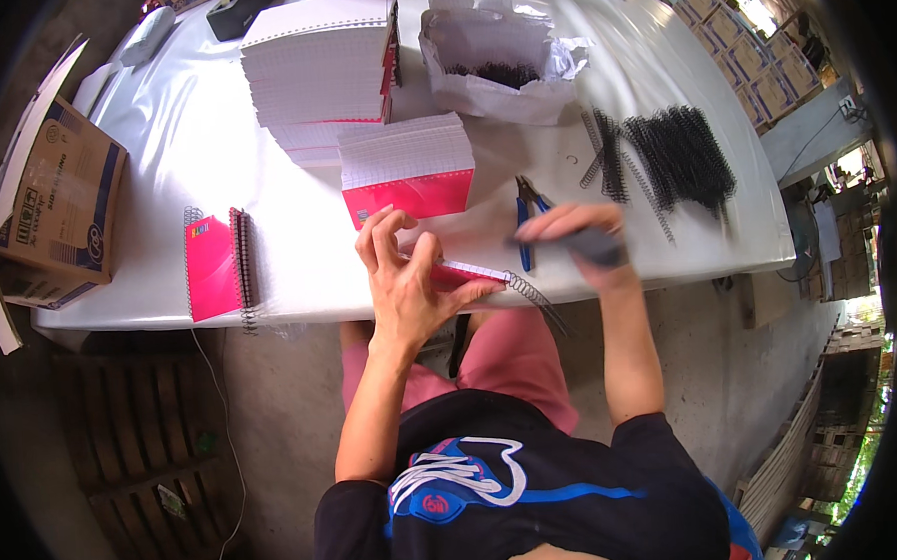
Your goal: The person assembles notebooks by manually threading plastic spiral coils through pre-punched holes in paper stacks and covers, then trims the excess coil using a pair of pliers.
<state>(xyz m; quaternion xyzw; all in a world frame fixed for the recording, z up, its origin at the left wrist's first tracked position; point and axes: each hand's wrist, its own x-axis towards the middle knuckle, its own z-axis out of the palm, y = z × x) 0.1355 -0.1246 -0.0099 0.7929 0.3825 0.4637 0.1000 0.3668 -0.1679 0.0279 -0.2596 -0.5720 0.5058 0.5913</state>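
My left hand (398, 272) grips a small pink-covered notebook (458, 272) near the table's front edge, fingers bent over it and thumb along its near side. From its right end a loose black spiral coil (538, 301) sticks out and droops. My right hand (592, 236) is raised just right of the notebook, smeared by motion, with a dark grey object (599, 245) against its palm; its kind is unclear. Beneath and beside that hand lie blue-handled pliers (524, 232). A block of pink-covered pages (410, 197) stands just beyond my left hand.
A tall stack of punched pages (314, 71) stands farther back. Black spiral coils (678, 155) lie at the right, near a paper-lined box (501, 98) holding more. Pink spiral notebooks (213, 265) lie left, beside a cardboard box (59, 192). The white-covered table (306, 216) ends before my lap.
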